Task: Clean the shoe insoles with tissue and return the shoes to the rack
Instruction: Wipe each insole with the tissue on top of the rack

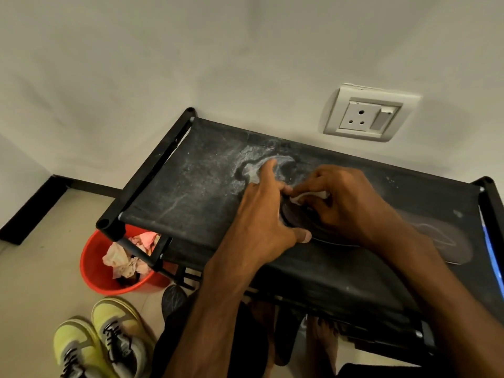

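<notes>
Both hands are working on top of the black rack (191, 186), near its middle. The left hand (261, 211) is gripping a dark insole (297, 216) lying there, thumb on the near edge and forefinger stretched out. The right hand (346, 197) is pinching a white tissue (308, 196) in curled fingers, pressing it onto the insole. A second insole (447, 241) is lying towards the rack's right end. Left of the rack, a red bucket (92, 266) is holding crumpled tissues (122, 257); yellow sneakers (103, 339) are standing on the floor in front.

The rack (174, 192) has a dusty matt cloth top (chalky smears); the bucket (94, 268) is glossy plastic.
</notes>
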Motion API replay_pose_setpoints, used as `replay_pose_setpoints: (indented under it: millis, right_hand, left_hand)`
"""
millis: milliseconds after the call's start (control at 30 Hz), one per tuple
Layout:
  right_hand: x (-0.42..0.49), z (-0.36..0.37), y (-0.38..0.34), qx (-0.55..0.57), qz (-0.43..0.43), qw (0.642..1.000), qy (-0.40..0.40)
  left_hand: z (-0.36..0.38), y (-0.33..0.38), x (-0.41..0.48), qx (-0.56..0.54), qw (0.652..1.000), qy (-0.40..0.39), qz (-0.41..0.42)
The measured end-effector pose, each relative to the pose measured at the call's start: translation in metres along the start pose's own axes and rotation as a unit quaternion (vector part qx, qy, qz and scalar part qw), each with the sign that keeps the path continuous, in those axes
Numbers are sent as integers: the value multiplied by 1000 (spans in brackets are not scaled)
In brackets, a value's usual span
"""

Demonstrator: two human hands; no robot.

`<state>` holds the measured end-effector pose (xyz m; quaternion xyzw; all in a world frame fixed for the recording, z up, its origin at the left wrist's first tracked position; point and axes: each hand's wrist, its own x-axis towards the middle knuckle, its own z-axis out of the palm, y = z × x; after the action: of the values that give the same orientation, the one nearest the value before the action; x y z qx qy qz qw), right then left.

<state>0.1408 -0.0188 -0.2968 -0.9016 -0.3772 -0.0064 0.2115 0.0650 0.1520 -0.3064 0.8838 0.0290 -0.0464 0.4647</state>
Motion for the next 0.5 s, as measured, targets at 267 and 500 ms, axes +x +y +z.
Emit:
replay_pose_setpoints:
  millis: [267, 500]
  right_hand:
    - [-10, 1, -12, 33, -45, 996, -62]
    - [-3, 5, -3, 27, -9, 1000, 10]
  left_hand:
    - [4, -4, 0, -13, 1000, -2, 6]
    - [3, -3, -4, -23, 1000, -4, -6]
